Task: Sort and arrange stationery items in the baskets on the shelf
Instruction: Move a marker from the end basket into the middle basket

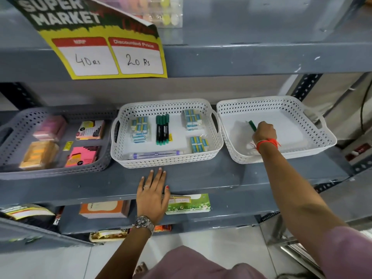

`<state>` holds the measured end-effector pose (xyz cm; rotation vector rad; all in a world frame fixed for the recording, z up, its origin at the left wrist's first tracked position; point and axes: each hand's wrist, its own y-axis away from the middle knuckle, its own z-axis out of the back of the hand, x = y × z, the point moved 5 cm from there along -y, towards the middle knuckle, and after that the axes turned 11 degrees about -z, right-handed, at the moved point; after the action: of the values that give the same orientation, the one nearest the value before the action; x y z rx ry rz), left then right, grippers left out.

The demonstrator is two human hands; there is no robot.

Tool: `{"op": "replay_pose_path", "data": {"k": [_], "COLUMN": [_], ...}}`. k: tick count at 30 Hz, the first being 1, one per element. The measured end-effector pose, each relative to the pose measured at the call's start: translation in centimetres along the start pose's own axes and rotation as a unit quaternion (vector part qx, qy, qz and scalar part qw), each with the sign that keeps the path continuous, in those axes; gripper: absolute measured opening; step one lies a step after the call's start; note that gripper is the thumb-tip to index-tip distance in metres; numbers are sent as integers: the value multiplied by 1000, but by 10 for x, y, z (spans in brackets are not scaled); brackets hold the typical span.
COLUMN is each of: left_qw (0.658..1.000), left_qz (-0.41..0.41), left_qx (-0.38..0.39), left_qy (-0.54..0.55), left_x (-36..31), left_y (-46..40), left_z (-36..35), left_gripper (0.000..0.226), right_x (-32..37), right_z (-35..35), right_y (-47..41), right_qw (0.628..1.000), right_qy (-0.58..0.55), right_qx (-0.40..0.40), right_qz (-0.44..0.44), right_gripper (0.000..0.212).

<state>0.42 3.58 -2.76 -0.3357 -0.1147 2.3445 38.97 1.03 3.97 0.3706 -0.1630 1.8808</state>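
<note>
Three baskets stand in a row on the grey shelf [201,178]. Inside the right white basket [314,146], my right hand [264,132] is shut on a green marker [252,125]. The middle white basket [167,160] holds several green markers [162,129], packs of erasers [140,128] in three spots, and a long clear pen pack [156,154] at the front. The grey left basket [24,125] holds sticky note pads [82,156]. My left hand [154,195] lies flat and open on the shelf's front edge, below the middle basket.
A yellow price sign [109,53] hangs from the shelf above. Notebooks [103,209] and a green pack [188,204] lie on the shelf below. A metal upright [307,85] stands at the right. Clear boxes [161,11] sit on the top shelf.
</note>
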Motion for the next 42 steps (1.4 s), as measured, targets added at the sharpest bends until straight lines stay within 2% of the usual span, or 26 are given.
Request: {"op": "replay_pose_path", "data": {"k": [4,7,10,13,15,18,22,24,26,28,29,30,31,33,36,38,39,40,42], "left_qw": [1000,1000,1000,1000,999,1000,1000,1000,999,999,999,999,1000,999,995,981,968,951,910], "left_qz": [-4,-12,1,14,33,25,10,4,3,3,3,3,2,-6,-22,-37,-45,-52,-60], "left_qx": [6,12,8,-2,-12,-4,1,8,18,21,17,9,-1,-27,-84,-166,-220,-277,-373], "left_qy": [1,4,0,-8,-7,-9,-17,-28,-37,-36,-36,-34,-31,-21,42,94,113,129,170], "left_x": [1,4,17,34,48,57,60,61,63,64,64,64,64,64,62,61,60,59,57], "left_y": [1,2,4,10,16,21,22,22,23,23,22,22,22,23,26,26,25,21,6], "left_z": [2,0,2,6,10,11,12,10,9,9,9,9,9,10,17,32,44,58,89], "left_gripper": [53,54,55,54,54,55,54,54,54,54,53,53,52,51,45,37,33,30,27], "right_x": [33,74,114,140,155,176,194,199,203,206,207,207,208,208,205,204,204,203,207], "right_z": [20,35,32,8,-14,-43,-70,-79,-84,-88,-89,-91,-91,-92,-95,-93,-92,-90,-88], "right_y": [13,31,58,83,97,115,130,132,133,133,133,133,134,134,131,131,131,132,136], "right_qw": [992,980,972,963,953,952,962,965,970,972,973,974,975,972,963,955,952,952,944], "right_qy": [-120,-189,-213,-223,-222,-173,-128,-116,-112,-121,-125,-125,-125,-144,-181,-210,-220,-223,-247], "right_qx": [-33,-21,33,110,174,233,229,222,203,193,187,178,175,176,195,203,206,207,214], "right_qz": [24,60,95,107,110,96,76,73,68,60,59,57,56,57,40,45,42,41,44], "right_gripper": [30,31,12,34,36,14,43,38,19,10,9,17,22,19,26,22,30,36,31]}}
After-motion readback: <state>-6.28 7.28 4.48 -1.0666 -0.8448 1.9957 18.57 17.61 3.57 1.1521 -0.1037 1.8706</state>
